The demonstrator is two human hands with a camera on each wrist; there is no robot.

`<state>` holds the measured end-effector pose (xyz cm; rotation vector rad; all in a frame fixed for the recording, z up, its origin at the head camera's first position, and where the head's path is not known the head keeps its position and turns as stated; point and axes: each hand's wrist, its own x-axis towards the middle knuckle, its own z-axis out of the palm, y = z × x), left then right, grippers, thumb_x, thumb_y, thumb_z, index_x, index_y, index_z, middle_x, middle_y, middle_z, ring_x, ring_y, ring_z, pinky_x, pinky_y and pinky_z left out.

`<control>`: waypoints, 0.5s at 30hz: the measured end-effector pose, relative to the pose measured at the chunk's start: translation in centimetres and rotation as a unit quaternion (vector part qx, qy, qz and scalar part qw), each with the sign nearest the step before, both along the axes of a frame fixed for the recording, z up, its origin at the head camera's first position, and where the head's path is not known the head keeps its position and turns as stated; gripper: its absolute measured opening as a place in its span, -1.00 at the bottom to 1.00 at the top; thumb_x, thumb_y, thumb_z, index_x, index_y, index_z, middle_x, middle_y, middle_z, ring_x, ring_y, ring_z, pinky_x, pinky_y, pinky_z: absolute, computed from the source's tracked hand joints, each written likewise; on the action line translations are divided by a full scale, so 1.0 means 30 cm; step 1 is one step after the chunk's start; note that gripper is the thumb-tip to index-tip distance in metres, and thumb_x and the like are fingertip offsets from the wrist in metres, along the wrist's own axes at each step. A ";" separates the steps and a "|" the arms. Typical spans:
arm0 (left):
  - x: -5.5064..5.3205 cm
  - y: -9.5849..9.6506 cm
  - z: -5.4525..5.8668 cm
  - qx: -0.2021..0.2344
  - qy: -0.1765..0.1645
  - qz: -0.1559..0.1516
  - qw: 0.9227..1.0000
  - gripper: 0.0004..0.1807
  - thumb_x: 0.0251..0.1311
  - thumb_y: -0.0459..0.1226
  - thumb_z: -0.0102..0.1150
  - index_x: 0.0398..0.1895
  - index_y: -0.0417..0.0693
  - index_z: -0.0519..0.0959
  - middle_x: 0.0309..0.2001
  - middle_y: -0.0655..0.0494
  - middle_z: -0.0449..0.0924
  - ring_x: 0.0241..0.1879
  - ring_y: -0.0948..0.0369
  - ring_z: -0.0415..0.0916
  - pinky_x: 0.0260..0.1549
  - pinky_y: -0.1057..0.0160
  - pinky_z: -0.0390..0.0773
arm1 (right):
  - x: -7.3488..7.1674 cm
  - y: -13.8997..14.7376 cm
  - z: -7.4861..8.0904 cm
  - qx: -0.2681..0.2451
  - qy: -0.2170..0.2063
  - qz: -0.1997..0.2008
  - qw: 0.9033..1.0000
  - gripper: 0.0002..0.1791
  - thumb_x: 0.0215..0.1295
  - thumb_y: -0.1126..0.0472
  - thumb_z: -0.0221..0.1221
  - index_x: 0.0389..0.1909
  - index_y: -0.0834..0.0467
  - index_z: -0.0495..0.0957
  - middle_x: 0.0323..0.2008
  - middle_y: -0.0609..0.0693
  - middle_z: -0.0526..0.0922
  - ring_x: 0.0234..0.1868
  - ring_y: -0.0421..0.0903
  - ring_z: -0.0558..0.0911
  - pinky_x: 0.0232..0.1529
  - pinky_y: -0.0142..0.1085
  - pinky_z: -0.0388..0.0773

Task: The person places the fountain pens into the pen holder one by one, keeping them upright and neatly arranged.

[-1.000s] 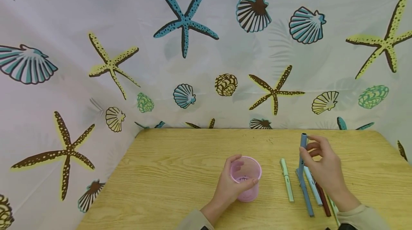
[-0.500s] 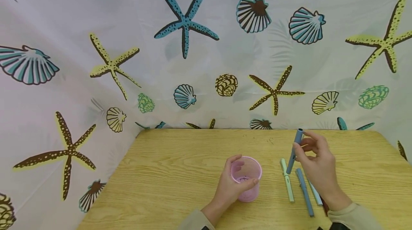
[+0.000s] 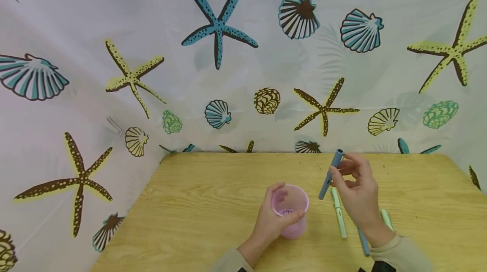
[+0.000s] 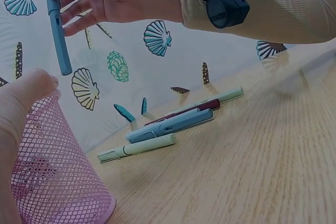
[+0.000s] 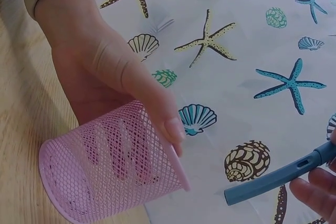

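Observation:
My left hand (image 3: 268, 219) grips a pink mesh pen cup (image 3: 294, 230) around its side, with the thumb at the near rim. The cup stands upright on the table, and no pen shows inside it. Between thumb and fingertips, my right hand (image 3: 357, 193) pinches a blue pen (image 3: 329, 175) near its upper end. That pen slants in the air to the right of the cup, its lower end above rim level in the left wrist view and apart from the cup. A light green pen (image 4: 139, 148) lies nearest the cup on the table.
Beyond the light green pen lie a blue pen (image 4: 173, 126), a dark red pen (image 4: 210, 104) and a pale green pen (image 4: 231, 94), side by side. My right forearm covers part of them in the head view. A shell-patterned cloth (image 3: 228, 73) hangs behind the wooden table (image 3: 205, 204).
My right hand has lifted the blue pen off the group and carried it left towards the cup, tilting it on the way. My left hand and the cup have stayed in place.

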<state>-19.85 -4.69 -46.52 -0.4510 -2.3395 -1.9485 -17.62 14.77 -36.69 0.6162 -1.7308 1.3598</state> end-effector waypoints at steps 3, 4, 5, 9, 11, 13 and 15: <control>0.005 -0.004 -0.002 -0.005 -0.003 0.003 1.000 -0.13 -0.18 -0.07 0.47 0.26 0.20 0.22 0.12 0.04 0.39 0.12 0.02 0.34 0.08 -0.10 0.31 | 0.023 -0.032 0.023 -0.006 0.005 0.018 1.000 -0.50 -0.03 0.76 0.08 0.00 0.54 0.26 -0.36 0.30 0.44 -0.42 -0.18 0.54 -0.50 -0.45 0.56; 0.006 -0.004 -0.003 -0.005 -0.003 0.003 1.000 -0.13 -0.18 -0.07 0.47 0.25 0.21 0.22 0.11 0.05 0.39 0.12 0.03 0.34 0.08 -0.10 0.32 | 0.026 -0.040 0.028 -0.009 0.007 0.023 1.000 -0.51 -0.03 0.76 0.07 -0.01 0.54 0.26 -0.36 0.31 0.44 -0.43 -0.17 0.54 -0.50 -0.44 0.56; 0.006 -0.005 -0.004 -0.006 -0.003 0.004 1.000 -0.13 -0.18 -0.06 0.47 0.25 0.22 0.22 0.11 0.07 0.39 0.12 0.04 0.34 0.08 -0.10 0.32 | 0.028 -0.047 0.032 -0.011 0.007 0.028 1.000 -0.51 -0.04 0.77 0.07 -0.01 0.54 0.26 -0.36 0.31 0.44 -0.43 -0.16 0.54 -0.51 -0.42 0.57; 0.004 -0.005 -0.003 -0.006 -0.002 0.006 1.000 -0.13 -0.20 -0.05 0.47 0.25 0.27 0.21 0.11 0.12 0.39 0.12 0.08 0.34 0.08 -0.07 0.32 | 0.023 -0.068 0.031 -0.015 0.015 0.038 0.999 -0.51 -0.06 0.78 0.08 -0.04 0.55 0.26 -0.38 0.32 0.45 -0.43 -0.17 0.55 -0.53 -0.40 0.57; 0.004 -0.005 -0.003 -0.007 -0.003 0.005 1.000 -0.12 -0.20 -0.04 0.47 0.25 0.28 0.21 0.11 0.12 0.39 0.12 0.09 0.34 0.08 -0.06 0.33 | 0.020 -0.076 0.024 -0.011 0.015 0.037 0.999 -0.51 -0.07 0.77 0.08 -0.04 0.54 0.27 -0.38 0.31 0.46 -0.43 -0.18 0.55 -0.54 -0.40 0.57; 0.004 -0.004 -0.003 -0.007 -0.004 0.004 1.000 -0.12 -0.19 -0.04 0.47 0.25 0.27 0.21 0.11 0.11 0.39 0.12 0.09 0.34 0.07 -0.06 0.33 | 0.016 -0.082 0.013 -0.007 0.012 0.034 0.999 -0.51 -0.06 0.76 0.09 -0.04 0.53 0.27 -0.38 0.30 0.47 -0.42 -0.19 0.55 -0.55 -0.40 0.56; 0.006 -0.004 -0.005 -0.007 -0.004 0.001 1.000 -0.13 -0.18 -0.05 0.46 0.26 0.24 0.20 0.11 0.08 0.39 0.12 0.06 0.34 0.06 -0.08 0.34 | 0.013 -0.086 -0.001 -0.004 0.005 0.035 0.999 -0.51 -0.05 0.76 0.10 -0.03 0.51 0.28 -0.37 0.28 0.48 -0.41 -0.18 0.54 -0.55 -0.39 0.56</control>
